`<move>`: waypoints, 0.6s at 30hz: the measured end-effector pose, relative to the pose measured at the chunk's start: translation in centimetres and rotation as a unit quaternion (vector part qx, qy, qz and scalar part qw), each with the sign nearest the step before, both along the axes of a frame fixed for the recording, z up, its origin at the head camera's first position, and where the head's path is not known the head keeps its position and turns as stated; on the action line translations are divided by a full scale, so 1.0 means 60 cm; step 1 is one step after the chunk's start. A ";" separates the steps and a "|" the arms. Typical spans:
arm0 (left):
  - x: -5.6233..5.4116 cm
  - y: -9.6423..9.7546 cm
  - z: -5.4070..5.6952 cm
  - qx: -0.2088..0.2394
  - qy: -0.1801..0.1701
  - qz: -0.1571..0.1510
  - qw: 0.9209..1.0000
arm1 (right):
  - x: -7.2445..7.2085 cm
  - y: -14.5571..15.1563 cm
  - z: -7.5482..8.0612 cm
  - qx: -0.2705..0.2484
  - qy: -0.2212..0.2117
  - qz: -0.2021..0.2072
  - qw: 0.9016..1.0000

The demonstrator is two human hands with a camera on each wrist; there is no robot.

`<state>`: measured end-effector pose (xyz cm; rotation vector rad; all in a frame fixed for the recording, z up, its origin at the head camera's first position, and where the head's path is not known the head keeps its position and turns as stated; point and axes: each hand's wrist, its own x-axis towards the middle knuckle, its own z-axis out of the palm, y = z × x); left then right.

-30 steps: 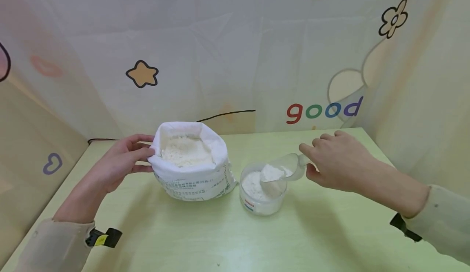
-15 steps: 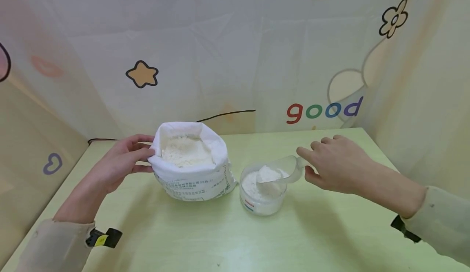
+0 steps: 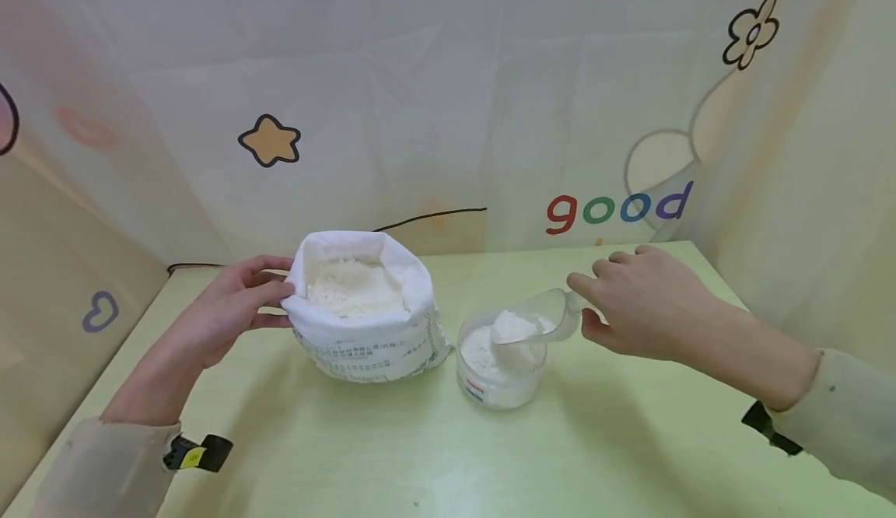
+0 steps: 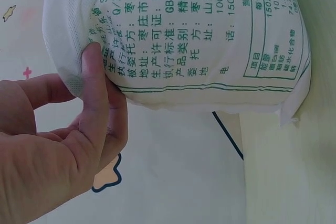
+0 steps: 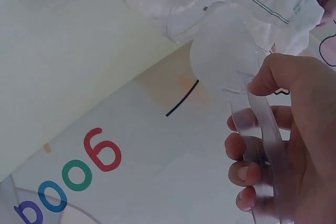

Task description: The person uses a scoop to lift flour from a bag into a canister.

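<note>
My left hand [image 3: 238,300] pinches the folded rim at the left side of a white cloth flour bag [image 3: 371,351]. The bag stands upright with its mouth wide, and pale flour [image 3: 353,288] shows inside. Green print covers its side in the left wrist view. With my right hand [image 3: 647,304] I grip the handle of a clear scoop [image 5: 226,45], fingers curled round it in the right wrist view. The scoop carries a heap of flour and slants down to the left over a round clear tub [image 3: 500,393], which also contains flour. Its bowl hides part of the tub's rim.
The bag and the tub stand close side by side on a pale green table [image 3: 392,456]. Behind them hangs a printed curtain [image 3: 434,113], which also encloses both sides.
The scoop with its flour dipped slightly to the left, then rose a little again over the tub. My left hand and the bag stay in place.
</note>
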<state>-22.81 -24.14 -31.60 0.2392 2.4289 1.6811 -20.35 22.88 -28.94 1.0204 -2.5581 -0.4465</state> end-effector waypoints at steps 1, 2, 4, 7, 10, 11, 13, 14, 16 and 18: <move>0.000 0.002 0.000 0.001 0.000 -0.001 1.000 | 0.001 0.001 0.000 -0.002 -0.002 -0.003 1.000; -0.001 0.003 0.000 -0.001 0.000 -0.001 1.000 | 0.002 0.003 -0.001 -0.002 -0.005 -0.007 1.000; -0.001 0.004 0.000 0.000 0.001 -0.001 1.000 | 0.004 0.004 -0.002 0.000 -0.014 -0.009 1.000; -0.002 0.005 0.000 0.000 0.003 -0.004 1.000 | 0.005 0.004 -0.003 0.003 -0.020 -0.012 1.000; -0.003 0.004 0.000 -0.001 0.003 -0.004 1.000 | 0.005 0.005 -0.003 0.000 -0.011 -0.011 1.000; -0.003 0.004 0.000 -0.001 0.003 -0.003 1.000 | 0.005 0.004 -0.003 -0.001 -0.010 -0.010 1.000; -0.003 0.004 0.000 0.000 0.001 -0.003 1.000 | 0.004 0.004 -0.003 -0.002 -0.008 -0.006 1.000; -0.003 0.004 0.000 0.001 0.000 -0.003 1.000 | 0.003 0.004 -0.003 -0.001 -0.009 -0.005 1.000; -0.003 0.004 -0.001 0.002 0.001 -0.003 1.000 | 0.002 0.003 -0.003 0.002 -0.008 -0.008 1.000; -0.003 0.004 -0.001 0.002 0.002 -0.002 1.000 | 0.002 0.002 -0.003 0.012 -0.001 -0.009 1.000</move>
